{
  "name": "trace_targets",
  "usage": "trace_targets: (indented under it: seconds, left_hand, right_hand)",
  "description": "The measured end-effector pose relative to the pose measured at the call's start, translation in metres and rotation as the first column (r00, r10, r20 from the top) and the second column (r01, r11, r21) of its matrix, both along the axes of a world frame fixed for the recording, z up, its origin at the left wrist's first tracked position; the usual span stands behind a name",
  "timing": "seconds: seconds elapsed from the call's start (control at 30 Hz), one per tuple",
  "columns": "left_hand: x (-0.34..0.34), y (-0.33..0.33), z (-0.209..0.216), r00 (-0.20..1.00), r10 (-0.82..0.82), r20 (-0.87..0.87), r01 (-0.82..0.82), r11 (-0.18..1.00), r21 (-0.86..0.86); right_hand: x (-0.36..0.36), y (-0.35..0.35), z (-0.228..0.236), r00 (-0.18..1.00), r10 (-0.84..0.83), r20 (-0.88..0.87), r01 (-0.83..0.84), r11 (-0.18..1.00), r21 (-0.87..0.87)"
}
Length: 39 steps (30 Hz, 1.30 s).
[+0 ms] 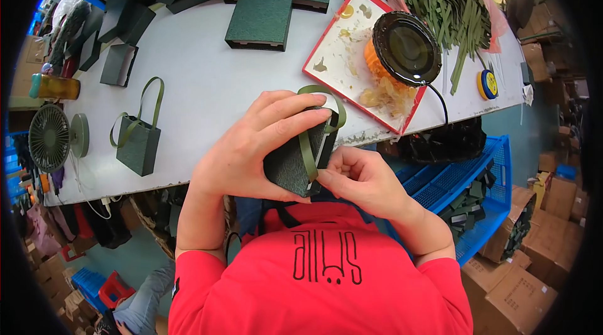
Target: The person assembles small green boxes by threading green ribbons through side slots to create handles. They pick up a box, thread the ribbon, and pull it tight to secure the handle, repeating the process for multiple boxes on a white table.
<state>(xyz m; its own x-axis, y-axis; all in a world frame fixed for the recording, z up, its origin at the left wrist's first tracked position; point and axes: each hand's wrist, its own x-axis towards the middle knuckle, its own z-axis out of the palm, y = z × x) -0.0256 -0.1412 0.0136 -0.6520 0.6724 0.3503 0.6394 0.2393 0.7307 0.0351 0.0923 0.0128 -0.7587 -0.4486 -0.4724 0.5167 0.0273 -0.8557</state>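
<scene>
My left hand (250, 140) is wrapped round a small dark green box bag (290, 168), thumb below and fingers over its top, holding it tilted in front of me. A flat olive ribbon handle (308, 154) loops over the bag's open side. At the lower end of that ribbon, my right hand (361, 178) pinches with thumb and forefinger against the bag's edge. A like green bag with ribbon handles (139, 145) stands on the table to the left. The inside of the held bag is mostly hidden.
Several dark green boxes (259, 22) lie at the table's back. A black round pot of liquid (407, 47) sits on a stained red-edged tray (317, 61), its cord running off the front edge. Green ribbon strips (440, 5) fill a pink bag; a small fan (49, 138) stands left; a blue crate (500, 190) sits lower right.
</scene>
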Motion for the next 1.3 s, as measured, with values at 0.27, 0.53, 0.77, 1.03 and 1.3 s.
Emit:
trace_targets:
  seconds: [0.27, 0.53, 0.77, 1.03, 1.3]
  left_hand:
    - [0.006, 0.006, 0.004, 0.995, -0.009, -0.098, -0.003, 0.992, -0.126]
    - [0.009, 0.0, 0.0, 0.991, 0.086, -0.106, -0.095, 0.992, -0.083]
    - [0.011, 0.0, -0.003, 0.963, 0.246, -0.108, -0.246, 0.969, 0.015]
    - [0.015, 0.014, -0.005, 0.987, 0.14, -0.078, -0.136, 0.989, 0.057]
    - [0.024, -0.01, -0.017, 0.979, 0.18, -0.095, -0.189, 0.977, -0.094]
  right_hand:
    - [-0.002, -0.004, -0.006, 0.989, 0.13, -0.064, -0.114, 0.971, 0.212]
    - [-0.001, 0.003, -0.007, 0.989, -0.119, -0.086, 0.109, 0.988, -0.106]
    - [0.031, 0.017, -0.005, 0.849, -0.063, -0.524, 0.088, 0.996, 0.021]
    - [0.044, -0.002, -0.035, 0.928, -0.285, 0.239, 0.369, 0.782, -0.503]
    - [0.031, 0.06, -0.036, 0.585, -0.728, 0.358, 0.778, 0.378, -0.502]
